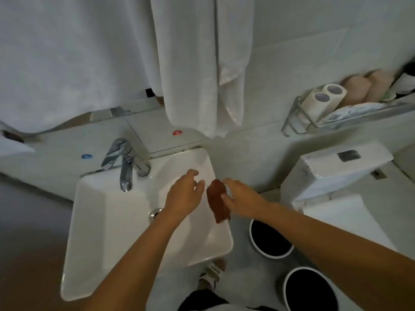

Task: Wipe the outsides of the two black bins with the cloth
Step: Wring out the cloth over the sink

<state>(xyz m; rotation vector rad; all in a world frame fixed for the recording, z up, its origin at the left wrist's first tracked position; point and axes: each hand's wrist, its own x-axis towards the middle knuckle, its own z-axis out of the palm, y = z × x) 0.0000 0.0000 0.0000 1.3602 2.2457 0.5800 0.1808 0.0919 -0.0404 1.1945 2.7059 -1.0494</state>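
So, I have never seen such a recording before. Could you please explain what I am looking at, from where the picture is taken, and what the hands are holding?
There is no machine here. A person wears one camera on the head, so the single picture looks forward and down at their own two arms. They stand at a white sink with a tap in a bathroom. The right hand pinches a small brown cloth over the sink's right edge. The left hand is open beside it and holds nothing. On the floor to the right stand two round bins, dark inside with pale rims. Behind them is a toilet, and a wall rack carries paper rolls.
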